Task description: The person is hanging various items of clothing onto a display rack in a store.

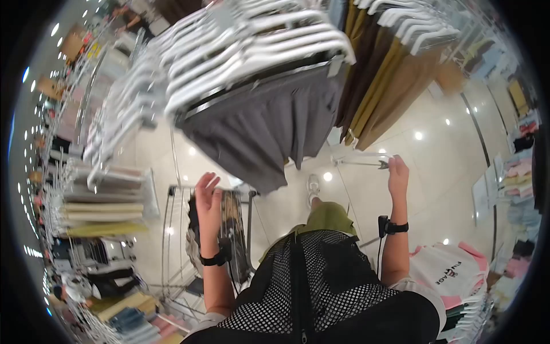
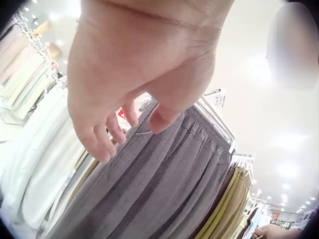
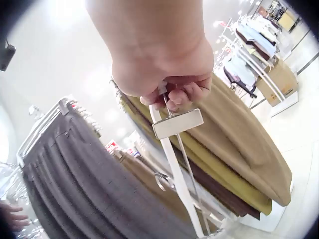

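Observation:
In my right hand (image 1: 398,175) is a white clip hanger (image 1: 364,156) with no garment on it. The right wrist view shows the fingers curled round one end of it, beside a pale clip (image 3: 180,123). My left hand (image 1: 209,198) is raised, its fingers loosely bent and nothing in them. Grey bottoms (image 1: 269,117) with a gathered waistband hang by clips from the front hanger of the rack, ahead of and between both hands. In the left wrist view, the left fingers (image 2: 102,142) overlap the grey fabric.
Brown and mustard garments (image 1: 372,86) hang to the right of the grey bottoms. A wire cart (image 1: 166,229) holding a dark item stands below the left hand. Folded clothes (image 1: 103,212) lie at left; a white and pink top (image 1: 447,269) hangs at right.

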A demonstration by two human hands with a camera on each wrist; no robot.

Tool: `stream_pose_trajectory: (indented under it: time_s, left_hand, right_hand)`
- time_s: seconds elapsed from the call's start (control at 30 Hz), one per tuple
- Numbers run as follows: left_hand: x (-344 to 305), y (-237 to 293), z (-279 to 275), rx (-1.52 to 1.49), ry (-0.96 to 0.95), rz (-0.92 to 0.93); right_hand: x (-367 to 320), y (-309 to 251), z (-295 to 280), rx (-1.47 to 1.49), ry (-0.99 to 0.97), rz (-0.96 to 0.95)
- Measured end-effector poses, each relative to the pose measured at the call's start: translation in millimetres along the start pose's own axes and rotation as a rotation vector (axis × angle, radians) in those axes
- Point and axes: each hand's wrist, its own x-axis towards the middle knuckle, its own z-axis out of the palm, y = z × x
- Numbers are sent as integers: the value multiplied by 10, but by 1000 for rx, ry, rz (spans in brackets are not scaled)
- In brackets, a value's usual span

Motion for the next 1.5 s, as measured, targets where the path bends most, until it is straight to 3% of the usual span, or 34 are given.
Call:
stream_pose_trajectory:
  time_s: [0.07, 0.1, 0.13, 0.17, 0.23, 0.27, 0.3, 0.37, 0.43, 0.5, 0.57, 0.63, 0.77, 0.8, 0.83, 0.9, 0.97, 1.07, 1.2, 1.37, 1.43, 1.5]
  left_hand:
    - [-522, -166, -118, 120, -94, -18]
    - [-793, -359, -164, 75, -107, -158]
    - [-1060, -394, -160, 227, -114, -186]
    - [-1306, -420, -162, 379, -126, -218]
    - [-1789, -526, -212, 410, -136, -197]
    - [-1994, -575, -258, 442, -187, -155]
    - [-2154, -571, -333, 435, -155, -166]
    - [-2442, -528, -475, 16, -308, -389]
    - [-2726, -502, -537, -25, -236, -406]
    - [-2941, -471, -540, -31, 20, -302]
    - [-3077, -547, -519, -47, 126, -231]
    - [-3117, -417, -529, 118, 271, -207]
    - [-3298, -626, -513, 10, 448, -366]
    - [-3263, -560, -535, -8, 428, -389]
    - [-3220, -493, -498, -6, 432, -388]
    - [-3081, -311, -414, -227, 466, -317]
    - [-2984, -307, -380, -180, 410, -335]
    - [-2757, -237, -216, -191, 405, -364]
    - [-2389, -36, -40, -215, 348, -548]
    - [-1978, 24, 214, -119, 264, -538]
    - [-1848, 86, 306, 88, 143, -443]
    - [-1753, 221, 367, 140, 104, -482]
  right_hand:
    - [-308, -242, 84, 90, -173, 9]
    - [-432, -340, 134, 187, -310, 41]
    - [-530, -346, 190, 263, -469, 155]
    - [-660, -369, 251, 262, -514, 135]
    - [-927, -759, 353, 588, -740, 380]
    - [-1074, -905, 460, 580, -772, 367]
    - [-1212, -1052, 569, 726, -742, 437]
    - [-1293, -1168, 666, 861, -743, 502]
    - [-1264, -1205, 732, 799, -1032, 374]
    - [-1333, -1322, 859, 785, -1082, 349]
    - [-1407, -1478, 996, 773, -1128, 335]
    - [-1469, -1638, 1070, 786, -1137, 62]
    - [-1471, -1697, 1132, 762, -1293, 18]
    - [-1467, -1732, 1118, 726, -1339, 123]
    - [-1452, -1752, 1111, 689, -1382, 228]
    - [-1417, -1671, 1167, 716, -1327, 155]
    - [-1345, -1565, 1232, 744, -1261, 94]
    - [-1209, -1486, 1236, 731, -1091, 216]
    - [-876, -1465, 1122, 829, -1090, 271]
    - [-388, -1094, 1081, 812, -1114, 330]
    - [-171, -1024, 1013, 715, -1251, 260]
    - [-26, -883, 1019, 689, -1291, 254]
